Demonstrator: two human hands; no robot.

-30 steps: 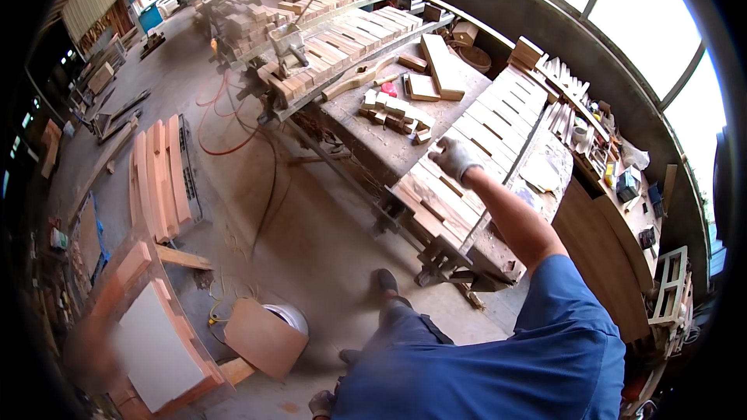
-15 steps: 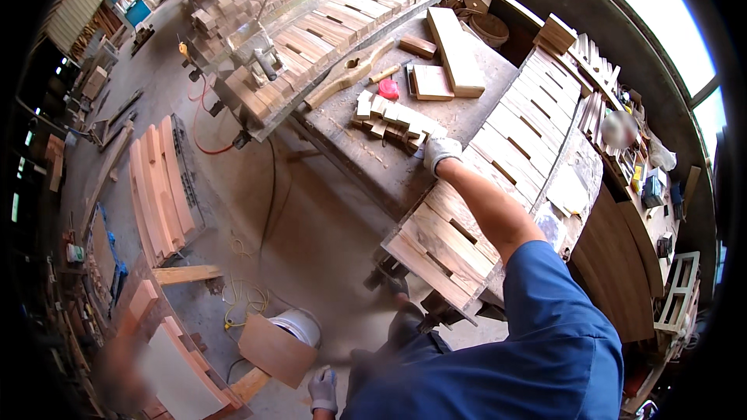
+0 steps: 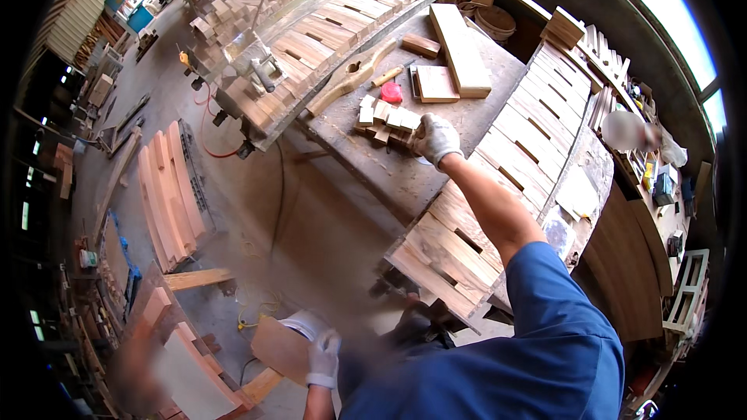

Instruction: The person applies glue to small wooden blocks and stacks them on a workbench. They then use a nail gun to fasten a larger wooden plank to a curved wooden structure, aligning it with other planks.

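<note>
My right hand (image 3: 437, 140), in a white work glove, reaches over the worktable with its fingers closed round the right end of a cluster of small notched wood blocks (image 3: 380, 117). Exactly how many pieces it grips is hidden. Low in the view, my left hand (image 3: 324, 358), also gloved, has its fingers curled together. It overlaps the edge of a brown board (image 3: 282, 350) that leans on a white bucket (image 3: 305, 322); whether it holds anything is hidden. Beyond the blocks are a red tape measure (image 3: 391, 92) and a wooden-handled tool (image 3: 387, 76).
The worktable (image 3: 373, 175) also carries a shaped wooden piece (image 3: 352, 68) and a long pale plank (image 3: 459, 50). Rows of slotted wood pieces (image 3: 537, 128) flank it on the right, with another clamped row (image 3: 334, 23) beyond. Curved wood parts (image 3: 167, 194) stand at left.
My left hand has risen to the edge of the brown board. My right hand has turned and closed on the end of the block cluster, which now looks shorter. The view has shifted slightly.
</note>
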